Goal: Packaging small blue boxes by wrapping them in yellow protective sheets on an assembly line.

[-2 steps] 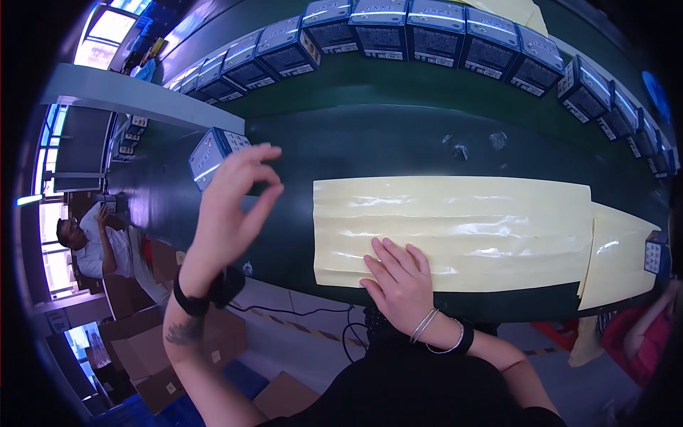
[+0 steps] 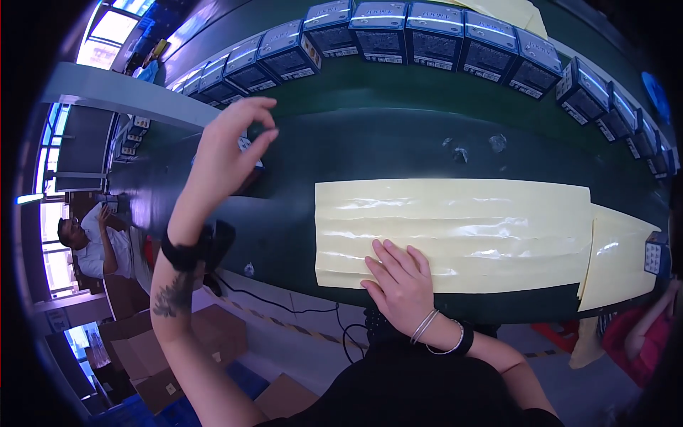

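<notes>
My left hand (image 2: pixel 226 146) is raised over the left part of the dark green table. Its thumb and curled fingers stand apart, with nothing visible between them. Behind that hand is a blue and white box (image 2: pixel 245 143), mostly hidden by it. My right hand (image 2: pixel 402 281) lies flat, fingers spread, on a long pale yellow sheet (image 2: pixel 498 213) with shiny creases, near the sheet's front edge.
A row of blue boxes (image 2: pixel 377 32) curves along the far side. Bits of clear plastic (image 2: pixel 497 143) lie beyond the sheet. Another yellow sheet (image 2: pixel 617 256) and a small box (image 2: pixel 654 256) are at right. A grey post (image 2: pixel 135 92) juts in at left. Nearby people sit at both sides.
My left hand has moved up and slightly left, covering more of the box behind it. My right hand stays where it was on the sheet.
</notes>
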A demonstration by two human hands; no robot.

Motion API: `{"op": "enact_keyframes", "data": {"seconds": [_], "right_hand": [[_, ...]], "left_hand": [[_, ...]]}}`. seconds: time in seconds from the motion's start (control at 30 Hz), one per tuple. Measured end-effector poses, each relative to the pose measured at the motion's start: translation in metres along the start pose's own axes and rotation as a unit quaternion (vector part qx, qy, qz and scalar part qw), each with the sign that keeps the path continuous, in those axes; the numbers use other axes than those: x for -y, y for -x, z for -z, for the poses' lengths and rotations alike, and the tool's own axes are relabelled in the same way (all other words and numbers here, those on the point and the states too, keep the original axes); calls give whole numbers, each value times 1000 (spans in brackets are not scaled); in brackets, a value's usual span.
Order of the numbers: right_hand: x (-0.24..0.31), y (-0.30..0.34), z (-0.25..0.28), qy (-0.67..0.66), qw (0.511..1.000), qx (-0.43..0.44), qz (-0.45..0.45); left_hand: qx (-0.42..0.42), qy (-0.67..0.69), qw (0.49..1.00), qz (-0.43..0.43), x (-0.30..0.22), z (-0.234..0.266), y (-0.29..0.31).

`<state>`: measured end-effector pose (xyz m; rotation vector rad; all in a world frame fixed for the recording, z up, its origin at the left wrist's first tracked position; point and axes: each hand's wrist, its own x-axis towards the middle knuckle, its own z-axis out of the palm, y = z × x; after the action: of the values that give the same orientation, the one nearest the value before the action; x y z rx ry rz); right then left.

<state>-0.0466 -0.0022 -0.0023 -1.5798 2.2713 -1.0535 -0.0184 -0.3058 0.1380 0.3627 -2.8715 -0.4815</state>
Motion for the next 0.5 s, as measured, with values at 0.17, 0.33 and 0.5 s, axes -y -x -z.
{"op": "enact_keyframes", "data": {"seconds": [0.17, 0.33, 0.5], "right_hand": [[0, 0, 1, 0, 1000, -1, 0], [0, 1, 1, -3, 1000, -3, -4], [-1, 0, 2, 0, 1000, 1, -9]], "left_hand": [[5, -87, 995, 40, 98, -12, -93], [-22, -124, 990, 70, 127, -22, -115], [-54, -131, 987, 70, 133, -27, -119]]}}
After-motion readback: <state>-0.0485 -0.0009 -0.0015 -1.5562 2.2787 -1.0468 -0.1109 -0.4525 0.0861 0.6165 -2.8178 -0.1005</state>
